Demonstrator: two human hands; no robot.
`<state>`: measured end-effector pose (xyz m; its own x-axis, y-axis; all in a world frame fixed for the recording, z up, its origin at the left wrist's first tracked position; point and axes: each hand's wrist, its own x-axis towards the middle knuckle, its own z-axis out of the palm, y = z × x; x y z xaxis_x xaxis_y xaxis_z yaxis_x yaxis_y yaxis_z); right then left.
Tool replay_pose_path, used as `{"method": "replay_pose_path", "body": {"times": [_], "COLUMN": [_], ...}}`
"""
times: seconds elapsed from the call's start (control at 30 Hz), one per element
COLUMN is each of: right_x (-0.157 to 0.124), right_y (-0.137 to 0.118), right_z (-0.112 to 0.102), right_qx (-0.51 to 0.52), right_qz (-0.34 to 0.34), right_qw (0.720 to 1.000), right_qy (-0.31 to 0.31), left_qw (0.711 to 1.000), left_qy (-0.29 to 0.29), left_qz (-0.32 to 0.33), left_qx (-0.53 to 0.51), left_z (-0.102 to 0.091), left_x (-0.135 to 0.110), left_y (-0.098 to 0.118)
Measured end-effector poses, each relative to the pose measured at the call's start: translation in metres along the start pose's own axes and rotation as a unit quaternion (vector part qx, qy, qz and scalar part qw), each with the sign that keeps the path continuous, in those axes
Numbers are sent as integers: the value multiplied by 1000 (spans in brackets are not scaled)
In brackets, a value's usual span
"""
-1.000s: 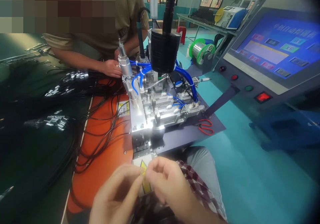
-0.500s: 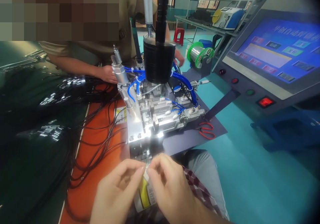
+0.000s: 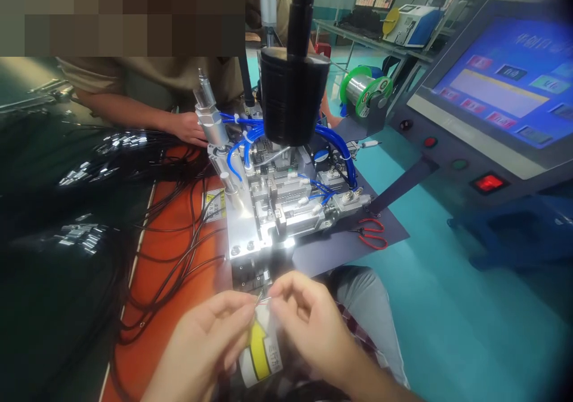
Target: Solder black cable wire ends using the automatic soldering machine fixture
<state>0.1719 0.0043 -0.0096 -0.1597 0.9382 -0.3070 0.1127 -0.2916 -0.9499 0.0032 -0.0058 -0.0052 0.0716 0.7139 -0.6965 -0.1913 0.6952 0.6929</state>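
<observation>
My left hand (image 3: 210,330) is closed in a pinch, thumb against fingertips. Opposite it, my right hand (image 3: 308,324) pinches as well, its fingertips a short gap from the left ones. A thin wire (image 3: 265,299) spans between the two pinches; its exact form is too small to make out. Just beneath the fingers is a white label with a yellow arrow (image 3: 258,351). Right ahead of both hands stands a metal machine (image 3: 286,211) with clamps, cylinders and blue air tubes (image 3: 344,151), its front edge lit brightly.
Black cables (image 3: 188,252) lie across the orange tabletop (image 3: 156,306) at left. Red-handled snips (image 3: 373,235) rest on the dark base plate. A black nozzle (image 3: 293,100) hangs above the machine. At right are a touch screen (image 3: 505,85) and a solder spool (image 3: 364,88). A co-worker's hand (image 3: 190,128) touches the cables.
My fingertips have moved slightly apart, and the thin wire now shows between them. The camera view has shifted a little. The co-worker's hand stays by the cables.
</observation>
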Motion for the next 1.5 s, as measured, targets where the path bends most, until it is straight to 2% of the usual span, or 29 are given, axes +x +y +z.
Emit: {"method": "replay_pose_path", "body": {"times": [0.13,0.27,0.43,0.63,0.97,1.17,1.27,1.43,1.5], "right_x": [3,5,8,9,7,12,14,17,17], "right_y": [-2,-6,-10,-15,-17,-14,-16,-18,-18], "right_z": [-6,-3,-2,-7,-6,-11,-18,-27,-30], "right_qx": [32,51,65,135,198,239,200,132,91], "right_qz": [-4,15,62,138,142,180,160,67,30], "right_qw": [999,998,995,977,965,942,950,954,957], "right_qy": [-6,-26,-47,-89,-94,-152,-176,-262,-273], "left_qw": [999,997,996,995,995,995,993,989,990], "left_qy": [-21,-20,-18,-26,-16,7,-6,-81,-93], "left_qz": [28,31,34,41,32,49,45,12,5], "left_qx": [38,70,83,85,91,86,109,120,110], "left_z": [-2,-1,0,1,4,8,7,5,6], "left_x": [-1,-2,-4,-6,-7,-12,-13,-11,-12], "left_y": [-1,-1,-1,-2,-2,-2,0,5,8]}}
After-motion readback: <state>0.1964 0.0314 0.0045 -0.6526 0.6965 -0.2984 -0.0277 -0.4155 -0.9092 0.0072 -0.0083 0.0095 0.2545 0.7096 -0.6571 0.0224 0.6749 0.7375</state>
